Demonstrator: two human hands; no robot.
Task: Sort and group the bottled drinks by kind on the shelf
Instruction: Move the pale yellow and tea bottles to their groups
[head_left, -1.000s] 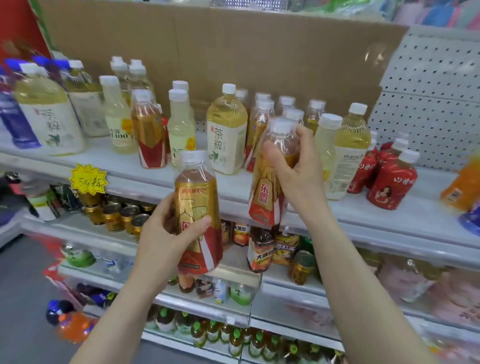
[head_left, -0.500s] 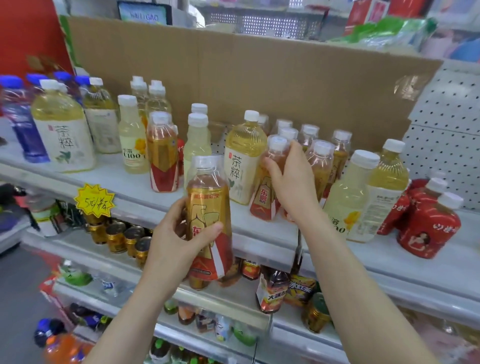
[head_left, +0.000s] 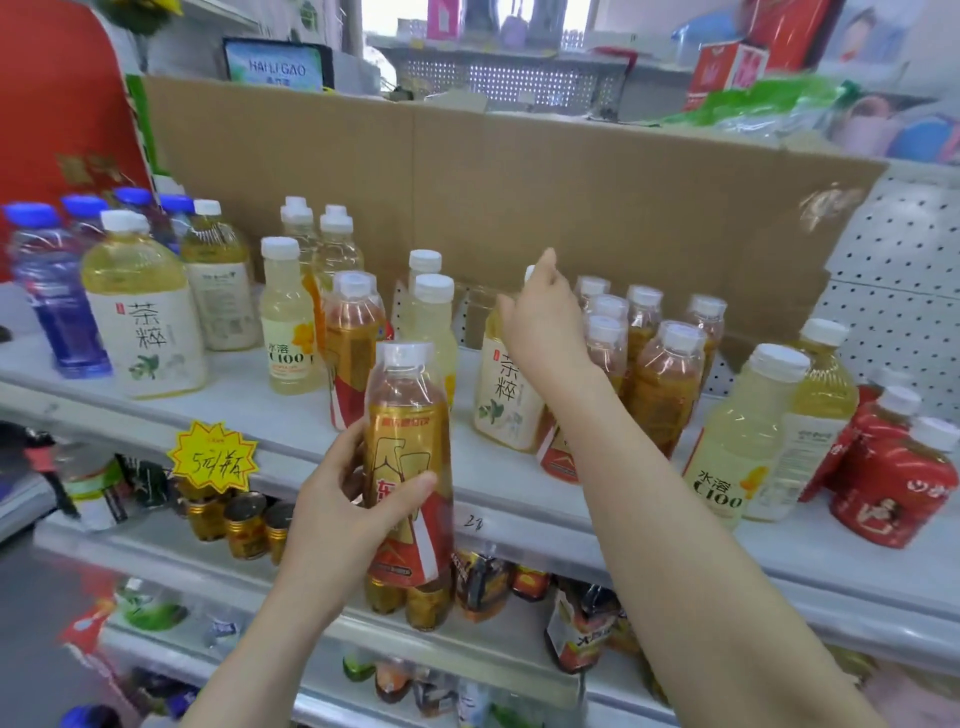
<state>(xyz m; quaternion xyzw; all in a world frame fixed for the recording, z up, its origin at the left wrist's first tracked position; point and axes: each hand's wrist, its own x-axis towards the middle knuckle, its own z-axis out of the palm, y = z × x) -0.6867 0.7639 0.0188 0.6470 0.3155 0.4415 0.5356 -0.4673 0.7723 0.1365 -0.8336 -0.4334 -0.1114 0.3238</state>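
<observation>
item: amber tea bottle (head_left: 408, 467), red-and-gold label, white cap. location: off the shelf (head_left: 270, 415), upright just in front of its edge, in the left hand (head_left: 332, 504), with the thumb across the label and the fingers curled behind.

item: right hand (head_left: 540, 322). location: raised over the large pale tea bottle (head_left: 504, 395), hiding its cap. whether the fingers pinch the cap or only hover, i cannot tell.

item: amber group (head_left: 660, 374), like bottles packed close, just right of the large bottle. one stray amber bottle (head_left: 353, 338) stands apart to the left, beside a c100 bottle (head_left: 288, 322).

risk, as judged: the right forearm crosses low over the packed group, so a sideways pull could tip one tall, narrow bottle into its neighbours. the large bottle looks heavy and may slip if lifted by the cap alone. there is little free room at the group's front, so the held bottle might end up near the shelf lip.

change: half a second ago the right hand gripped an amber bottle at the group's front. it is now off that bottle and higher. the left hand's grip is unchanged.
</observation>
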